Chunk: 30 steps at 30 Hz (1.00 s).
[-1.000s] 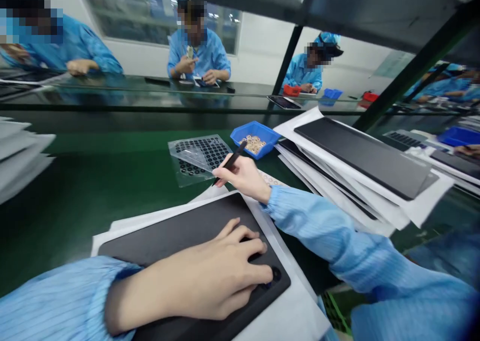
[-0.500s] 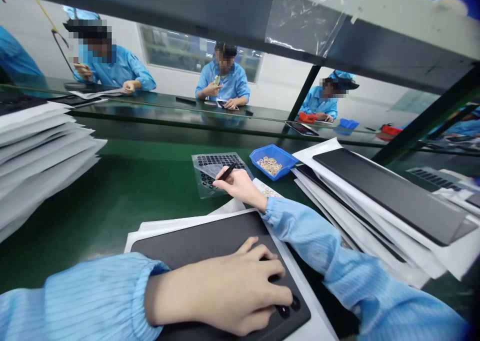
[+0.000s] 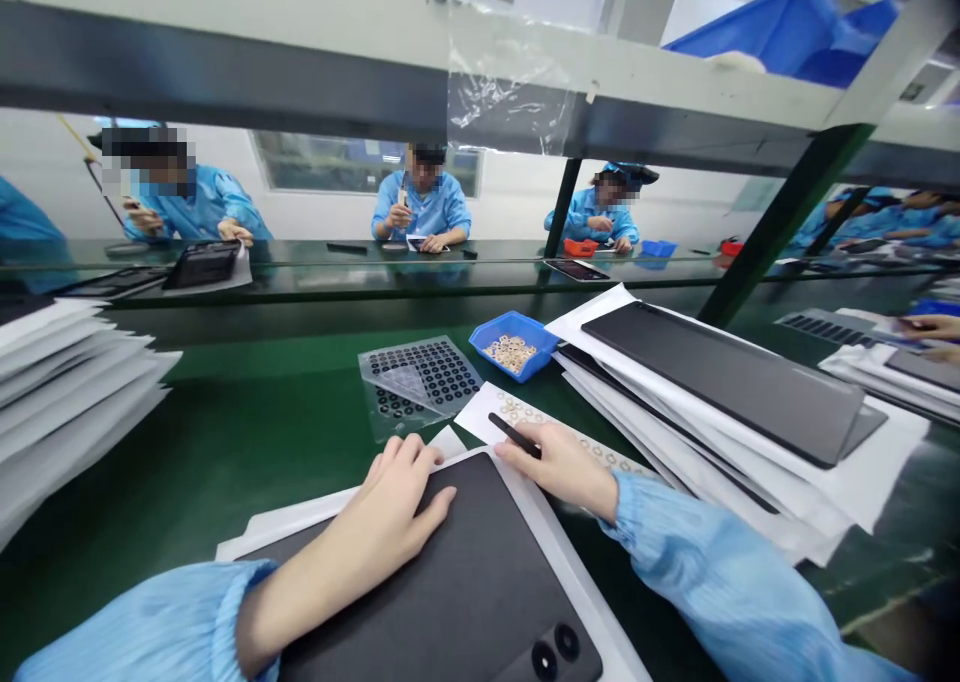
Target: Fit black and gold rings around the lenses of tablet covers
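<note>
the left hand (image 3: 401, 507) lies loosely spread over the dark tablet (image 3: 480, 572) beneath it; the right hand (image 3: 553, 462) pinches a black pen-like tool (image 3: 513, 434), perhaps tweezers. the tablet is likely stiff, slick and fragile, best held by its edges, clear of the camera lenses (image 3: 567, 642).

A plain dark grey panel (image 3: 480, 562), its corner between 4 and 5 o'clock marked by two black circles (image 3: 568, 642) with pale centres, contrasts with white paper (image 3: 576, 582), a green bench (image 3: 262, 412) and light blue sleeves (image 3: 150, 612). From the panel, a clear sheet (image 3: 420, 382) between 11 and 12 o'clock displays slanting rows of black rings; a bright blue tray (image 3: 536, 367), between 12 and 1, frames cream-coloured pieces (image 3: 510, 350). A white strip (image 3: 480, 410) at 1 o'clock, patterned with pale gold rings, backs a black pen-shaped tool (image 3: 514, 434). White sheets (image 3: 60, 402) layer at 10 o'clock.
</note>
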### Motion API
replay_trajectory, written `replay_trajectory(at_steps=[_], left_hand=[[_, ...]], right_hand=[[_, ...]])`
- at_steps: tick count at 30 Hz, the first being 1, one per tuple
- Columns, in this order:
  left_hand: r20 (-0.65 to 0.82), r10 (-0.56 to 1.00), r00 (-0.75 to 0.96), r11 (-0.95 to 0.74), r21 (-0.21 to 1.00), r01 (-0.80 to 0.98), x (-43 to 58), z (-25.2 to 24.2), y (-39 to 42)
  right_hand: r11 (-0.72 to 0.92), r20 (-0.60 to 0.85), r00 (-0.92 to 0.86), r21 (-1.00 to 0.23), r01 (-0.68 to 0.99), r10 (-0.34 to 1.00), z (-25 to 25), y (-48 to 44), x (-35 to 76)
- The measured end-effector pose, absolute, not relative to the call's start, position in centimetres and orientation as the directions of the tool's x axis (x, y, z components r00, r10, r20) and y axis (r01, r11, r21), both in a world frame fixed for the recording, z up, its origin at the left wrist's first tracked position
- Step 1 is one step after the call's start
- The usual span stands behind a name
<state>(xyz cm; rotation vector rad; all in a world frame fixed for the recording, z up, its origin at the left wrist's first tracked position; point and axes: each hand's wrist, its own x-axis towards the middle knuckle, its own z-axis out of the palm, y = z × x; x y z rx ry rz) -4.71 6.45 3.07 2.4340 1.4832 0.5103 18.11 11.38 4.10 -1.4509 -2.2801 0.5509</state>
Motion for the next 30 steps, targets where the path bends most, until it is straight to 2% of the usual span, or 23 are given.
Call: replay_trajectory(at_steps=[2,5,7,9,12,17,23,27,30], left_hand=[[0.140,0.899,0.415,-0.435,0.396,0.809,-4.6,3.2,6.3],[0.106,0.911,0.398,-0.403,0.432,0.807,-4.6,3.4,6.2],[0.102,0.911,0.400,-0.402,0.442,0.802,-4.7,3.5,6.2],[0.105,0.906,0.410,-0.411,0.445,0.795,-4.7,3.5,6.3],[0.121,0.907,0.403,-0.413,0.442,0.796,-4.7,3.7,6.4],[0.142,0.909,0.391,-0.413,0.425,0.805,-4.6,4.0,6.4],[0.121,0.917,0.381,-0.395,0.418,0.818,-4.8,4.2,6.1],[0.153,0.919,0.365,-0.394,0.429,0.813,-4.5,4.8,5.7],[0.177,0.914,0.365,-0.405,0.449,0.797,-4.0,5.6,5.3]], right_hand=[[0.387,0.108,-0.397,-0.549,0.740,0.912,3.5,11.8,18.1],[0.456,0.094,-0.519,-0.625,0.634,0.850,3.2,12.4,18.3],[0.526,0.157,-0.578,-0.647,0.552,0.801,3.3,12.5,18.5],[0.555,0.253,-0.538,-0.645,0.526,0.804,3.5,12.4,18.6],[0.531,0.292,-0.466,-0.648,0.546,0.835,3.6,12.4,18.6],[0.474,0.160,-0.560,-0.741,0.476,0.813,2.6,12.4,18.7],[0.388,0.059,-0.591,-0.806,0.448,0.804,2.1,12.5,18.7],[0.404,0.142,-0.545,-0.824,0.397,0.826,2.6,12.2,18.5],[0.328,0.188,-0.452,-0.910,0.254,0.872,3.0,11.6,18.5]])
